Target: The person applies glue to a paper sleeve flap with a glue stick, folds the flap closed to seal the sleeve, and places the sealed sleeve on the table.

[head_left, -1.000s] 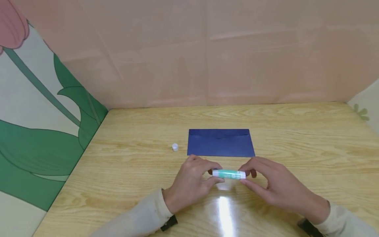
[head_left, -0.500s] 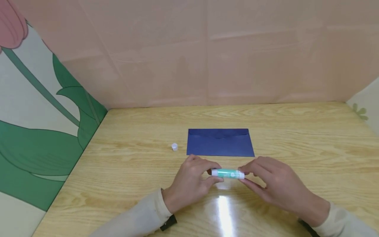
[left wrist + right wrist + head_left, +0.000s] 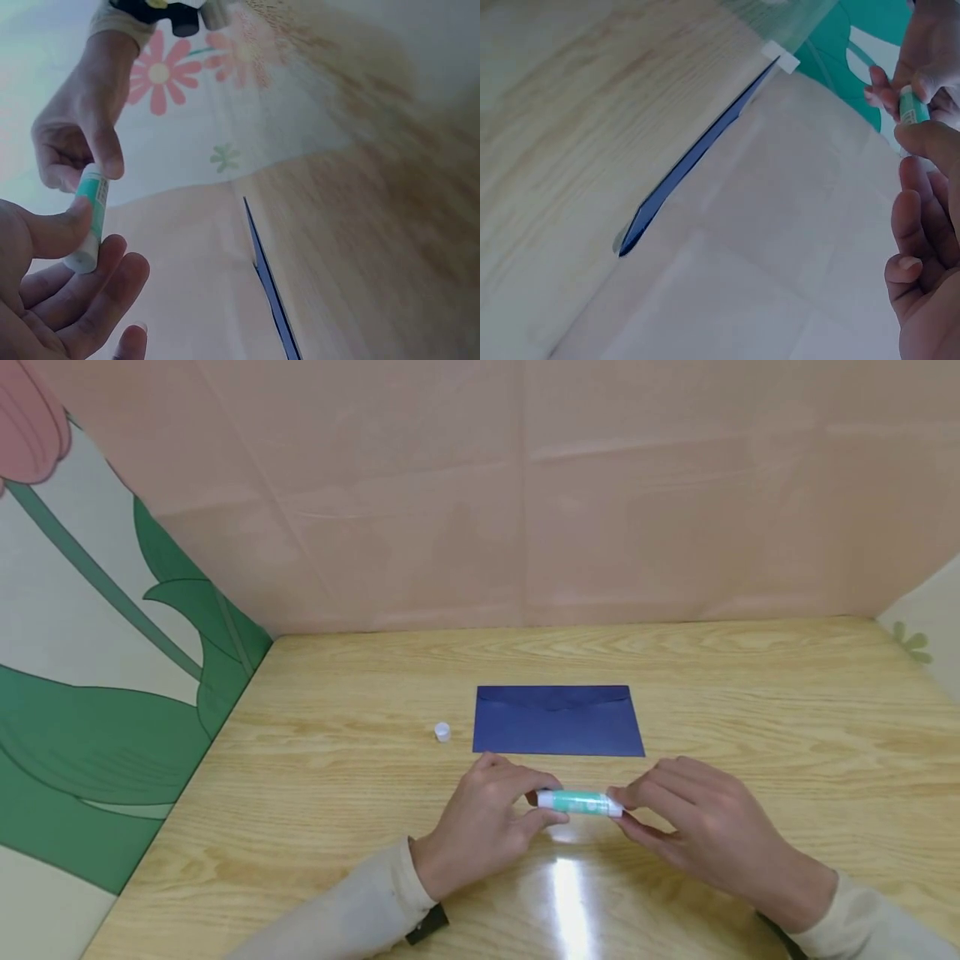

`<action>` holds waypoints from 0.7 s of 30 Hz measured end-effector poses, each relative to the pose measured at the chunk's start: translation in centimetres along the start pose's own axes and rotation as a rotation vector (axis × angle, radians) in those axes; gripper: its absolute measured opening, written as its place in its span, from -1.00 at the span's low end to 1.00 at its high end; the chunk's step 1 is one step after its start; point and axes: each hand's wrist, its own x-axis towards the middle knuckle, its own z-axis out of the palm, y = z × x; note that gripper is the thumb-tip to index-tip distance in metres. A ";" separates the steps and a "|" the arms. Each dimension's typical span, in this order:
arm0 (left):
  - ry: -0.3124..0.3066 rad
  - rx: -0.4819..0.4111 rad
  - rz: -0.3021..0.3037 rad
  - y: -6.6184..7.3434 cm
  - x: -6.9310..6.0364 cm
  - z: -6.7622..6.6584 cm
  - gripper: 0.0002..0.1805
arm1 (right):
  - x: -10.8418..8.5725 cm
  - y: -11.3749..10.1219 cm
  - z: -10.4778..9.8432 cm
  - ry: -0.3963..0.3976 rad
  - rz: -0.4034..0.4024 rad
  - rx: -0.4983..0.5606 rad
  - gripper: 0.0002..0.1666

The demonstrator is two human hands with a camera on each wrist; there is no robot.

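A glue stick with a teal label and white ends is held level above the table between both hands. My left hand pinches its left end between thumb and fingers. At the other white end, my right hand grips with thumb and fingertips. The left wrist view shows the left thumb lying along the glue stick. Beyond the hands lies a dark blue envelope, its flap edge at the far side. A small white cap sits on the table left of the envelope.
The wood-grained table meets a pink cloth backdrop at its far edge. A floral panel borders the left side. Bright light reflects off the tabletop near the front.
My right fingers have shifted and curled slightly at the glue stick's right end. The left hand, envelope and cap stay in place.
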 end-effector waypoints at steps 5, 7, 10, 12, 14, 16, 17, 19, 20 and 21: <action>-0.005 0.003 0.010 0.0 0.0 0.0 -0.79 | 0.1 0.0 -0.1 0.005 -0.012 -0.002 -0.54; -0.008 0.003 0.008 0.0 0.0 0.0 -0.79 | 0.2 0.0 -0.1 0.003 -0.012 -0.008 -0.54; -0.012 -0.001 -0.001 0.1 0.0 0.0 -0.79 | 0.2 -0.1 -0.1 -0.007 -0.001 -0.015 -0.54; -0.016 0.000 -0.007 0.1 0.1 -0.1 -0.79 | 0.2 -0.1 0.0 -0.016 0.005 -0.011 -0.55; -0.020 0.002 -0.007 0.1 0.1 -0.1 -0.79 | 0.1 0.0 0.0 -0.030 0.013 -0.006 -0.55; -0.022 0.003 -0.001 0.1 0.1 -0.1 -0.78 | 0.0 -0.1 0.0 -0.054 0.017 0.006 -0.55; -0.023 0.005 0.006 0.1 0.1 -0.1 -0.78 | 0.0 -0.1 0.0 -0.069 0.017 0.010 -0.55; -0.023 0.003 0.021 0.0 0.1 0.0 -0.78 | -0.2 -0.1 0.0 -0.117 0.028 0.015 -0.55; -0.024 0.002 0.029 0.1 0.1 0.0 -0.78 | -0.2 -0.1 0.0 -0.138 0.029 0.021 -0.55; -0.025 0.000 0.036 0.1 0.1 0.0 -0.78 | -0.3 -0.1 0.0 -0.157 0.028 0.028 -0.56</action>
